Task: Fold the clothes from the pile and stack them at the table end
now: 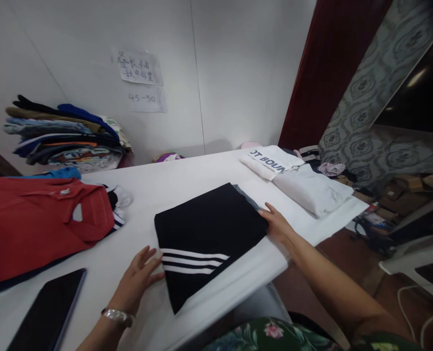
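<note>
A black folded garment (pixel 209 224) with white stripes near its lower left corner lies on the white table in front of me. Its far right edge shows a strip of grey lining. My left hand (pixel 138 278), with a silver bracelet at the wrist, has its fingers apart and touches the garment's left edge beside the stripes. At the right edge, my right hand (pixel 277 225) grips the fabric, one finger stretched out and the others partly hidden.
Left lie a red garment (pixel 44 219) and a dark phone (pixel 48 312). Behind them rises a stack of folded clothes (pixel 70 136). White and grey packages (pixel 311 187) rest at the back right. Handwritten paper signs (pixel 139 68) hang on the wall. A white stool (pixel 417 268) stands on the right.
</note>
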The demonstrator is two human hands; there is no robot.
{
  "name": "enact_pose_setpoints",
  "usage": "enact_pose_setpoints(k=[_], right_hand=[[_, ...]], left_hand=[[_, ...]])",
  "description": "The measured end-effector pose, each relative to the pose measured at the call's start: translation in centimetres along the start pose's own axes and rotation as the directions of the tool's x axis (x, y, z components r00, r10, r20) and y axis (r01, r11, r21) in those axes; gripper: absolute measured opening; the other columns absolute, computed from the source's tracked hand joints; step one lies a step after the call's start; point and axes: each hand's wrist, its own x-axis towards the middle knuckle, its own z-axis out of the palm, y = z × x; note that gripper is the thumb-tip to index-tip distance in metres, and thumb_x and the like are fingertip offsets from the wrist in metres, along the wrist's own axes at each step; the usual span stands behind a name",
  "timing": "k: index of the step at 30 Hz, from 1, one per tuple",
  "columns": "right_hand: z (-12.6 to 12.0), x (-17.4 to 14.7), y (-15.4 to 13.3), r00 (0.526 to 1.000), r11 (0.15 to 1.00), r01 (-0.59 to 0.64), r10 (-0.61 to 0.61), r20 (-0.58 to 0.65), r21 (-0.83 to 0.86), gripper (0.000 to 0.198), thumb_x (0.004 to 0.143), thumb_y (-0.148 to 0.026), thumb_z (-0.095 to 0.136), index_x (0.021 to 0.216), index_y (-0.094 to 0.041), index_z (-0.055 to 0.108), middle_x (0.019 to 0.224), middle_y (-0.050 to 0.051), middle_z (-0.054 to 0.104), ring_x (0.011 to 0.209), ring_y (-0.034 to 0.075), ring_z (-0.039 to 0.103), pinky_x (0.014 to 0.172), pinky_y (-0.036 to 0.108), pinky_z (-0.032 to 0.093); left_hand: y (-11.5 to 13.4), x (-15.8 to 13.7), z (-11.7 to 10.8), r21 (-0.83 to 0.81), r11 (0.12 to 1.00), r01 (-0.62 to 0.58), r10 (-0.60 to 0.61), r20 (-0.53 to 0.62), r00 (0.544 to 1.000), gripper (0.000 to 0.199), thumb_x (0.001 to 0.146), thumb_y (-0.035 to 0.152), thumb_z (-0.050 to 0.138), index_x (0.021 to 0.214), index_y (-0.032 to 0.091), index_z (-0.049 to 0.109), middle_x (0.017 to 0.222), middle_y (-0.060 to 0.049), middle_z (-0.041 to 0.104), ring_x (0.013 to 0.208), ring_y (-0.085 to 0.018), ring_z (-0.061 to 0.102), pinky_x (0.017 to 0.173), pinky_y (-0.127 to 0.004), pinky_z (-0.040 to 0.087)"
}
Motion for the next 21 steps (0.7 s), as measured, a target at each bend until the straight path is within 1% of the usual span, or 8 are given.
enact_pose_setpoints(k=[3, 6, 10, 13, 15, 17, 19, 21], right_hand=[[0.2, -0.3, 0.2, 0.999, 0.998, -0.024, 0.026, -0.034, 0.062, 0.089, 0.071, -0.039, 0.071, 0.145, -0.025, 0.025, 0.141, 0.013, 0.046, 0.117, 0.026, 0.056, 0.096, 0.044, 0.047], [0.3, -0.3, 0.1, 0.999, 0.999, 0.038, -0.038, -0.007, 0.024, 0.096, 0.066, -0.038, 0.075, 0.146, -0.023, 0.025, 0.137, 0.013, 0.05, 0.113, 0.025, 0.058, 0.098, 0.042, 0.047], [0.7, -0.1, -0.5, 0.993, 0.985, 0.121, -0.119, 0.024, -0.124, 0.1, 0.061, -0.036, 0.078, 0.145, -0.022, 0.028, 0.135, 0.012, 0.05, 0.116, 0.026, 0.055, 0.101, 0.042, 0.043], [1.0, -0.1, -0.3, 0.993, 0.978, 0.114, -0.114, 0.009, -0.173, 0.098, 0.061, -0.034, 0.076, 0.145, -0.026, 0.027, 0.142, 0.011, 0.042, 0.121, 0.027, 0.051, 0.1, 0.043, 0.044], [1.0, -0.2, 0.2, 0.995, 0.987, 0.099, -0.1, 0.005, -0.13, 0.097, 0.062, -0.032, 0.075, 0.146, -0.029, 0.025, 0.143, 0.01, 0.041, 0.122, 0.027, 0.051, 0.097, 0.043, 0.046], [0.8, -0.4, 0.6, 0.998, 0.995, 0.066, -0.066, -0.006, -0.073, 0.097, 0.063, -0.029, 0.074, 0.146, -0.029, 0.024, 0.142, 0.011, 0.043, 0.122, 0.028, 0.051, 0.096, 0.044, 0.047], [0.6, -0.6, 0.8, 1.0, 1.0, 0.008, -0.009, -0.022, -0.026, 0.093, 0.064, -0.027, 0.073, 0.145, -0.027, 0.027, 0.14, 0.013, 0.045, 0.122, 0.028, 0.051, 0.096, 0.044, 0.047], [0.5, -0.8, 0.7, 0.999, 0.999, -0.044, 0.044, -0.016, 0.013, 0.086, 0.065, -0.026, 0.071, 0.142, -0.026, 0.032, 0.136, 0.012, 0.049, 0.12, 0.027, 0.053, 0.096, 0.043, 0.047]], left_hand=[[0.5, 0.1, 0.2, -0.086, 0.991, 0.1, -0.098, 0.02, 0.995, 0.063, 0.078, 0.03, 0.062, 0.135, 0.022, 0.037, 0.129, -0.014, 0.053, 0.099, -0.021, 0.061, 0.065, -0.029, 0.054], [1.0, 0.6, 0.4, -0.097, 0.985, 0.142, -0.137, 0.054, 0.989, 0.063, 0.078, 0.031, 0.064, 0.134, 0.021, 0.037, 0.108, -0.01, 0.063, 0.085, -0.016, 0.063, 0.062, -0.026, 0.051], [1.2, 1.7, 0.9, -0.061, 0.992, 0.114, -0.112, 0.048, 0.993, 0.056, 0.072, 0.029, 0.069, 0.123, 0.017, 0.048, 0.077, -0.001, 0.062, 0.062, -0.012, 0.059, 0.053, -0.023, 0.045], [1.1, 2.5, 1.4, 0.036, 0.998, 0.053, -0.055, 0.071, 0.996, 0.047, 0.068, 0.027, 0.071, 0.111, 0.017, 0.056, 0.068, 0.002, 0.059, 0.054, -0.011, 0.056, 0.046, -0.021, 0.04], [0.8, 2.9, 1.6, 0.07, 0.997, -0.015, 0.009, 0.079, 0.997, 0.04, 0.066, 0.023, 0.07, 0.104, 0.019, 0.057, 0.072, 0.001, 0.064, 0.061, -0.014, 0.061, 0.049, -0.022, 0.044], [0.6, 3.0, 1.9, 0.077, 0.991, -0.113, 0.108, 0.069, 0.992, 0.035, 0.066, 0.019, 0.068, 0.099, 0.02, 0.057, 0.083, -0.001, 0.068, 0.078, -0.018, 0.066, 0.064, -0.026, 0.052], [0.5, 3.0, 2.0, 0.09, 0.977, -0.195, 0.191, 0.045, 0.98, 0.033, 0.066, 0.016, 0.067, 0.097, 0.022, 0.058, 0.093, -0.003, 0.07, 0.094, -0.02, 0.065, 0.082, -0.029, 0.051], [0.6, 2.7, 2.1, 0.112, 0.965, -0.238, 0.238, 0.018, 0.971, 0.033, 0.066, 0.016, 0.066, 0.098, 0.022, 0.058, 0.1, -0.004, 0.07, 0.102, -0.021, 0.064, 0.093, -0.032, 0.048]])
